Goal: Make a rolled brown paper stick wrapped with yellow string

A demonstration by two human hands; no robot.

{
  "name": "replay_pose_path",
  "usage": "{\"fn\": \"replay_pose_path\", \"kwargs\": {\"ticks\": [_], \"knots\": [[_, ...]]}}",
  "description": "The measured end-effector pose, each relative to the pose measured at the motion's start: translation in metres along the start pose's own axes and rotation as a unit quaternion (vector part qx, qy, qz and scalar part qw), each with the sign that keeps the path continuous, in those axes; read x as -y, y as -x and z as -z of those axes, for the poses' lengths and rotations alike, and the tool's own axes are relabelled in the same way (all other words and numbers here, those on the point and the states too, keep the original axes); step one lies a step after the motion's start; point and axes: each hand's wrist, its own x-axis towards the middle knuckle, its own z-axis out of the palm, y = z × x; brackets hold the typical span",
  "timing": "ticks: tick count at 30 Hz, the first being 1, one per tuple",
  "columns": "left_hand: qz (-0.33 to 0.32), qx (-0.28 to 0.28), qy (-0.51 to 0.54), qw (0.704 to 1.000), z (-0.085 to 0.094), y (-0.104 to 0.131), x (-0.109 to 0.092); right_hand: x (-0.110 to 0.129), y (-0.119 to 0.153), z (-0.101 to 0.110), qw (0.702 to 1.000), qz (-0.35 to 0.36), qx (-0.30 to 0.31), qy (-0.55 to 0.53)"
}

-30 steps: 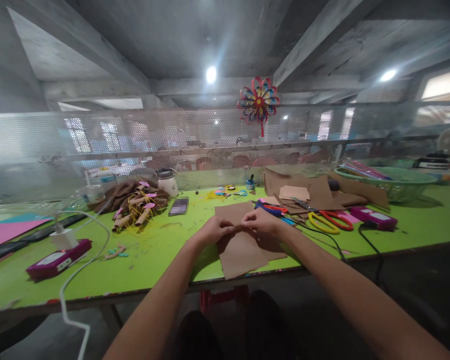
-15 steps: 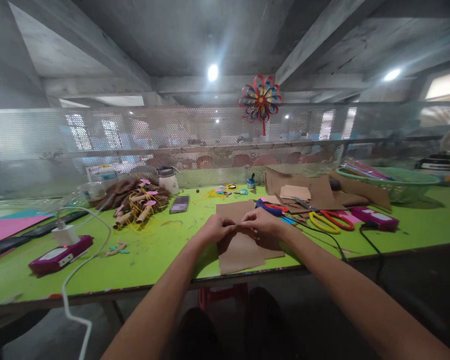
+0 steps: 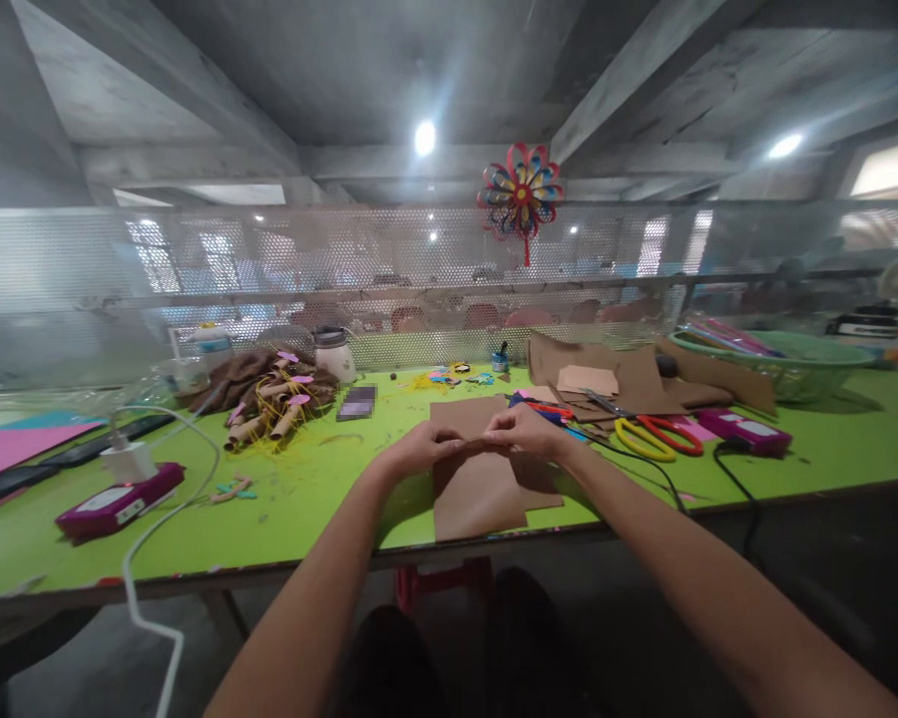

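A sheet of brown kraft paper (image 3: 480,499) lies near the table's front edge, its far edge raised and curled between my hands. My left hand (image 3: 417,448) pinches the left end of that edge between thumb and fingers. At the right end, my right hand (image 3: 528,431) has its thumb and fingertips closed on the same paper. More brown paper (image 3: 456,413) is spread beneath and behind it. Close to my right hand are blue-handled and red-handled tools (image 3: 546,407), partly covered by the hand. Scissors with yellow and red handles (image 3: 646,439) rest farther right.
On the green table (image 3: 329,519), rolled brown paper tubes (image 3: 273,424) with yellow strings sit left. Purple power strips (image 3: 124,499) with cords lie at both sides. Brown sheets (image 3: 606,374) and a green basket (image 3: 808,364) are at right. A perforated screen (image 3: 389,259) stands behind.
My hands have spread slightly apart along the paper's edge, the left one shifting left. More of the curled edge shows between them. The view has tilted a little.
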Motion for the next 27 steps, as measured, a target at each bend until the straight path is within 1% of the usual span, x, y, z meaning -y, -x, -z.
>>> {"fn": "replay_pose_path", "kwargs": {"ticks": [4,7,11,15,18,20,24,27], "knots": [[0.001,0.033,0.003,0.999,0.0046,0.0025,-0.0011,0.0000,0.0009,0.0027,1.000,-0.007,0.023,0.004],[0.007,0.032,0.002,0.999,0.0056,0.0033,-0.0024,-0.0005,0.0011,0.0030,0.999,-0.022,0.029,0.006],[0.003,0.028,-0.016,0.999,0.0047,0.0031,-0.0016,-0.0011,0.0014,0.0032,0.999,-0.020,0.044,0.015],[0.001,0.035,-0.029,0.999,0.0035,0.0028,-0.0002,0.0027,0.0047,0.0031,0.997,-0.025,0.072,0.023],[-0.006,0.029,-0.033,0.999,0.0027,0.0024,-0.0010,0.0058,0.0065,0.0010,0.995,-0.032,0.092,0.021],[-0.009,0.031,-0.030,0.999,0.0021,0.0019,-0.0017,0.0060,0.0061,-0.0008,0.995,-0.024,0.100,0.019],[-0.002,0.025,-0.014,1.000,0.0011,0.0011,-0.0018,0.0020,0.0030,-0.0018,0.996,-0.006,0.084,0.023],[0.035,0.011,-0.007,0.999,0.0020,0.0012,-0.0008,-0.0023,0.0011,0.0000,0.997,0.012,0.076,0.020]]}}
